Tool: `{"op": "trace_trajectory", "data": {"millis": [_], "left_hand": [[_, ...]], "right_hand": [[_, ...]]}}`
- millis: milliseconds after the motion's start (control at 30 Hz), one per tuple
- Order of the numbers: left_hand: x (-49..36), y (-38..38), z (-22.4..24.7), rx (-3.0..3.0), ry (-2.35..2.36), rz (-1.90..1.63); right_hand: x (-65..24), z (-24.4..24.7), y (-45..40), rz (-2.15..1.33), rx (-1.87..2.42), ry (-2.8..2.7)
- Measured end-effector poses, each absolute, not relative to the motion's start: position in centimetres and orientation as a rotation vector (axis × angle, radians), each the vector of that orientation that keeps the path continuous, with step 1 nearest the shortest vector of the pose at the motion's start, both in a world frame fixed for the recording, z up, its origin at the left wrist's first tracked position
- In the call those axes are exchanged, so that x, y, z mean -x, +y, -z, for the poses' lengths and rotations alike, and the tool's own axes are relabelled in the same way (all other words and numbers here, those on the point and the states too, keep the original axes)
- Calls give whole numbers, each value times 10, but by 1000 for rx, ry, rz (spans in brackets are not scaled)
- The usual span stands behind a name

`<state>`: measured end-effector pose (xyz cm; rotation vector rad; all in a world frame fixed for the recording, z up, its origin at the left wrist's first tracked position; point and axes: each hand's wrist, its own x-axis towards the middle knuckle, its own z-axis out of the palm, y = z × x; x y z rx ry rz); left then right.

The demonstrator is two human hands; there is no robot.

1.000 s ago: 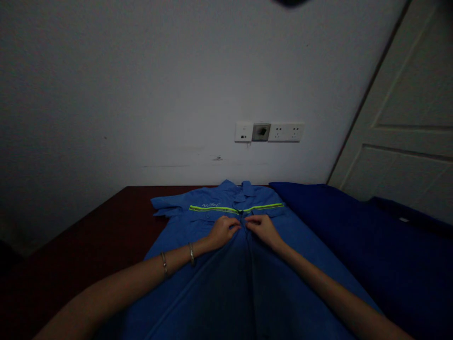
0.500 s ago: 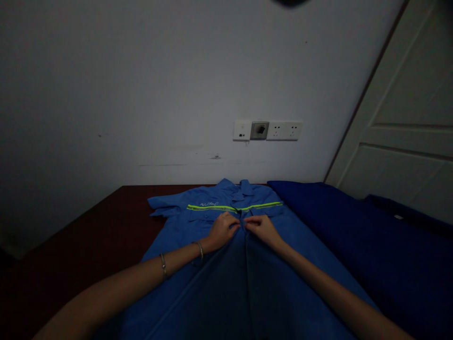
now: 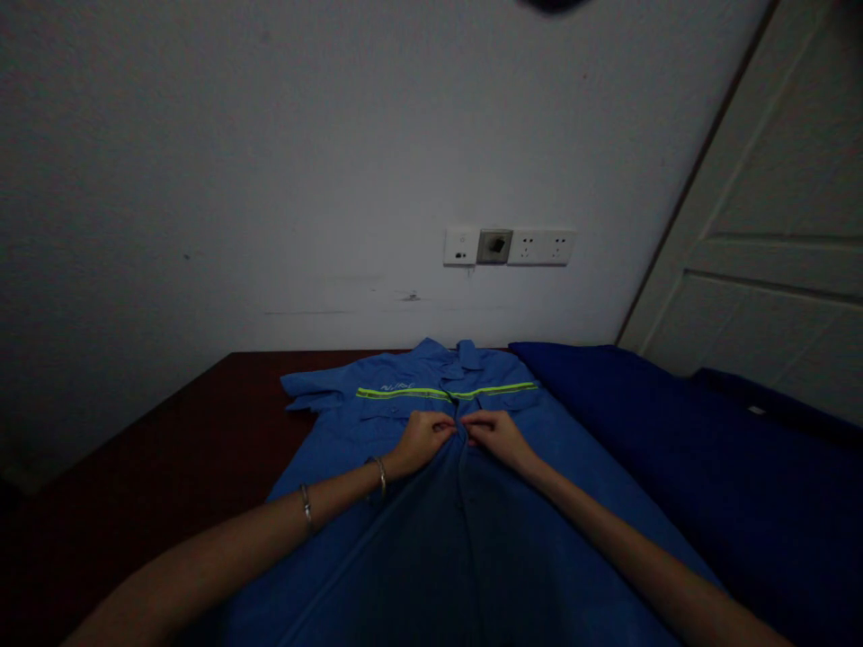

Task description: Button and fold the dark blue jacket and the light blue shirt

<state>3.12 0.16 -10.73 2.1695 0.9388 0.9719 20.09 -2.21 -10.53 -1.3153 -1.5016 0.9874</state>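
A blue short-sleeved shirt (image 3: 378,449) with a yellow-green stripe across its chest lies front up, its collar toward the wall. My left hand (image 3: 426,437) pinches the shirt's front edge at the middle, just below the stripe. Close beside it on the right, my right hand (image 3: 494,435) pinches the other side of the front opening. The fingertips nearly meet, and the cloth rises slightly between them. Any button at the fingertips is too small to make out. Two bracelets circle my left forearm and wrist.
The shirt lies on a dark red table (image 3: 222,404). Darker blue cloth (image 3: 647,422) covers the right side. Behind stands a pale wall with a row of sockets (image 3: 541,247); a panelled door (image 3: 775,216) is at the right.
Both hands stay at the shirt's front with small finger shifts. The left fingers have turned slightly, and the front edge below the hands has bent a little to the left.
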Motion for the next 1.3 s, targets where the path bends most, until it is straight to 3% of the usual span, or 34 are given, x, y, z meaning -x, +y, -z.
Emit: {"op": "trace_trajectory", "data": {"millis": [600,900,1300], "left_hand": [[-35,6,116,-1554,876,-948],[-37,7,112,-1430,909,-936],[-39,10,120,-1515,949,-970]], "right_hand": [[-190,108,-27,-767,1324,-1651],[-190,103,-32,-448,1282,-1835],[-197,104,-27,-619,1290,-1738]]}}
